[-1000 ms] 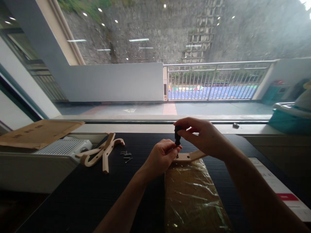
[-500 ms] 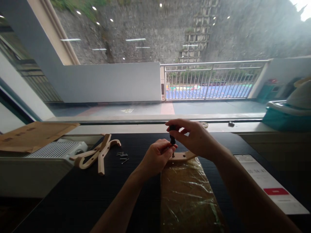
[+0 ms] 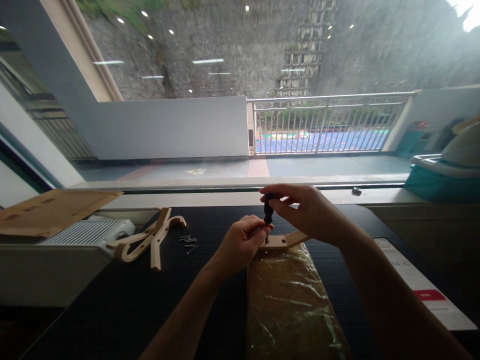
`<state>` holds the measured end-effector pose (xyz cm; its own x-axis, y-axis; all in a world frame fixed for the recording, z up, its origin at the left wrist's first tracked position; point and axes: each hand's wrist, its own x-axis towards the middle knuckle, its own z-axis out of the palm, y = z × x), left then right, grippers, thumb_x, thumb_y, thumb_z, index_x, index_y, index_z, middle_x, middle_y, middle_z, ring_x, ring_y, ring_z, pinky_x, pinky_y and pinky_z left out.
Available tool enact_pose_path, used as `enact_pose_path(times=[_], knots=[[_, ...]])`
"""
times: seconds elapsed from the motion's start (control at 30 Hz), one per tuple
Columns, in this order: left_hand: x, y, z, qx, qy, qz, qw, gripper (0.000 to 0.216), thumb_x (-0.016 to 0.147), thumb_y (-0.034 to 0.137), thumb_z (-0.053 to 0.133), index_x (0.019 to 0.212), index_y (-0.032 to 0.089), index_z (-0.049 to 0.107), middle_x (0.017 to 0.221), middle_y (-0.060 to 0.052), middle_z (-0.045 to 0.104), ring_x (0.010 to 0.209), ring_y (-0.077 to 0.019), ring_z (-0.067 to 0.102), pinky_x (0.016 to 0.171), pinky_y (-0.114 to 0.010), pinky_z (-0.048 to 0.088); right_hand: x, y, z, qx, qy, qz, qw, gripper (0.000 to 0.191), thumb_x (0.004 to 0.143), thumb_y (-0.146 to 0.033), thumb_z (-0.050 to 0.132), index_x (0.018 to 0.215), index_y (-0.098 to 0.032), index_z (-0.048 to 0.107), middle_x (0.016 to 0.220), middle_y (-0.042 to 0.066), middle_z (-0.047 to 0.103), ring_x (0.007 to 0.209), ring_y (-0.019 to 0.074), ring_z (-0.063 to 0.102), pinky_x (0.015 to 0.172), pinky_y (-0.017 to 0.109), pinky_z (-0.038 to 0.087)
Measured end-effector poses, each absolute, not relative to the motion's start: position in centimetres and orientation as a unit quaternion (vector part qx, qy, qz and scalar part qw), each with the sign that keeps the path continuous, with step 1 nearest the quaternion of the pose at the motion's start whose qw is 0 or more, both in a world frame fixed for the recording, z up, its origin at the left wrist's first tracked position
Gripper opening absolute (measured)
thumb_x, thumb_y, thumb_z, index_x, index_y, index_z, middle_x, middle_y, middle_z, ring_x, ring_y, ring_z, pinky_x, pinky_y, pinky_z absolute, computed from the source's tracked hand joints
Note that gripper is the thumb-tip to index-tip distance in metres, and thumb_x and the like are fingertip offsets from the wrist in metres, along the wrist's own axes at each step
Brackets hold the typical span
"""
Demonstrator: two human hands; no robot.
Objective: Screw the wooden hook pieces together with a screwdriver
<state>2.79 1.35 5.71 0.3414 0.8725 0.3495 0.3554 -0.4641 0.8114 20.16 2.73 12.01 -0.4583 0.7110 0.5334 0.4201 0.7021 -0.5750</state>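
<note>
My right hand is closed around the black handle of a screwdriver, which stands nearly upright with its tip down. Just below the handle, the fingers of my left hand pinch the screwdriver's shaft. Under the tip is a hole in a pale wooden piece; whether a screw sits there is hard to make out. A second dark hole shows further right in that wood. The piece lies on the far end of a long brown box wrapped in shiny clear film, and my left hand covers its left end.
Several loose screws lie on the black table, left of my hands. Beside them are curved wooden pieces. A phone lies at the right, partly behind my forearm. Brown paper rests over a white radiator.
My right hand and the screwdriver handle have shifted slightly right, and the right wrist has turned a little. My left hand keeps its place.
</note>
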Motion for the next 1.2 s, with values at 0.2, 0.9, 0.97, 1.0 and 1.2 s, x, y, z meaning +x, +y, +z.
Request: enact_pose_path(times=[0.2,0.9,0.97,1.0,1.2], knots=[[2.95,1.17,5.94,0.747,0.42,0.406,0.318,0.016,0.083,0.021,0.054,0.087,0.013,0.068,0.083,-0.005,0.062,0.082,-0.015,0.056,0.076,-0.027,0.044,20.14,2.78,11.96,-0.351,-0.826,0.184,0.401,0.028,0.082,-0.024,0.055,0.109,-0.022,0.066,0.099,0.001,0.071,0.082,0.0154,0.065,0.071,0.027,0.052],[2.83,1.24,5.6,0.748,0.416,0.405,0.322,0.018,0.084,0.023,0.053,0.085,0.013,0.067,0.085,-0.006,0.062,0.081,-0.0153,0.055,0.074,-0.028,0.044,20.17,2.88,11.75,-0.353,-0.829,0.175,0.398,0.027,0.082,-0.027,0.057,0.107,-0.024,0.067,0.099,0.0,0.071,0.08,0.0146,0.064,0.07,0.028,0.052],[2.9,1.25,5.53,0.744,0.417,0.41,0.324,0.017,0.084,0.022,0.053,0.085,0.013,0.067,0.085,-0.006,0.063,0.08,-0.0151,0.055,0.073,-0.027,0.044,20.09,2.98,11.73,-0.359,-0.827,0.167,0.399,0.026,0.082,-0.027,0.058,0.106,-0.024,0.066,0.093,0.0,0.071,0.074,0.0136,0.064,0.066,0.027,0.052],[2.93,1.26,5.5,0.74,0.417,0.413,0.328,0.017,0.083,0.022,0.053,0.085,0.012,0.067,0.085,-0.007,0.063,0.08,-0.015,0.055,0.073,-0.027,0.044,20.05,3.01,11.72,-0.362,-0.826,0.163,0.401,0.026,0.082,-0.028,0.058,0.105,-0.023,0.066,0.09,0.0,0.071,0.071,0.013,0.064,0.064,0.027,0.052],[2.87,1.25,5.58,0.74,0.409,0.412,0.339,0.017,0.084,0.023,0.054,0.087,0.013,0.067,0.086,-0.006,0.063,0.083,-0.0153,0.056,0.075,-0.027,0.045,20.27,2.76,11.94,-0.355,-0.836,0.151,0.39,0.027,0.082,-0.027,0.057,0.107,-0.022,0.065,0.088,0.001,0.071,0.072,0.0134,0.064,0.065,0.027,0.052]])
